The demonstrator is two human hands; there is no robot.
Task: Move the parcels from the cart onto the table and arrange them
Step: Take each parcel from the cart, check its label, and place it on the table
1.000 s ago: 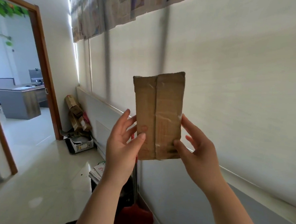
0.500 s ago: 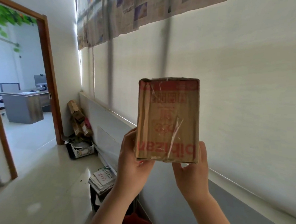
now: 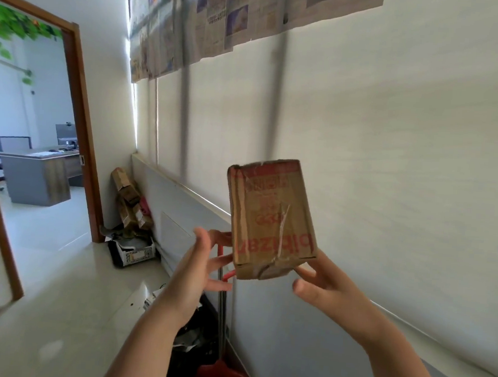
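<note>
I hold a brown cardboard parcel point(image 3: 270, 218) with red print and clear tape up in front of a pale wall, tilted slightly. My right hand point(image 3: 325, 283) holds its lower right corner from below and behind; the thumb hangs free under the box. To the parcel's left is my left hand point(image 3: 199, 265), fingers straight and spread, the tips at the box's lower left edge. No cart or table is in view.
A red dustpan point(image 3: 222, 373) with a long handle and a black bag point(image 3: 191, 345) stand against the wall below my hands. Cardboard boxes point(image 3: 127, 198) and a white crate point(image 3: 136, 251) lie by the wooden door frame point(image 3: 78, 148). Beyond it is a grey desk point(image 3: 38, 175).
The parcel turned from its narrow taped side to its printed face, then tilted. My left hand let go of its underside and opened beside it; my right hand shifted to the lower right corner.
</note>
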